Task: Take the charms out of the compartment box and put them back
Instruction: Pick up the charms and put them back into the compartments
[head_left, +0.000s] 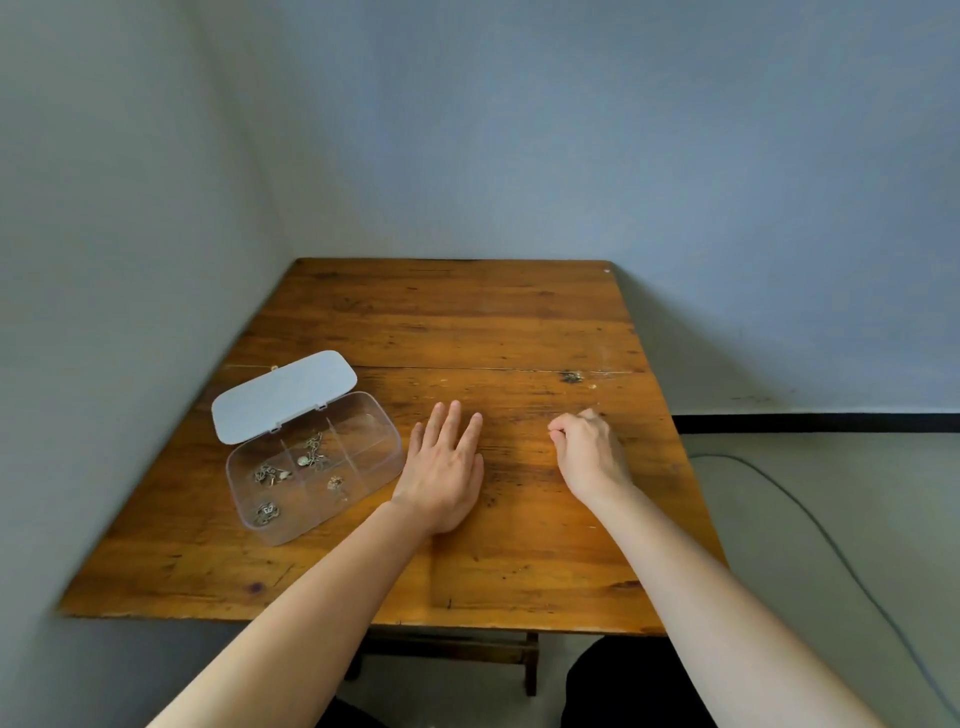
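Note:
A clear plastic compartment box (387, 457) lies open on the left of the wooden table, its white lid (283, 396) tipped back. Small metal charms (311, 457) lie in several of its compartments; the two rightmost compartments look empty. My left hand (444, 473) rests flat on the table just right of the box, fingers spread, holding nothing. My right hand (589, 449) is further right with its fingers curled in, fingertips pinched together near the table top; I cannot see whether anything is held in them.
The wooden table (467, 322) stands in a corner, with grey-blue walls at its left and back. A cable (810, 514) runs along the floor to the right. The table's front edge is close to my body.

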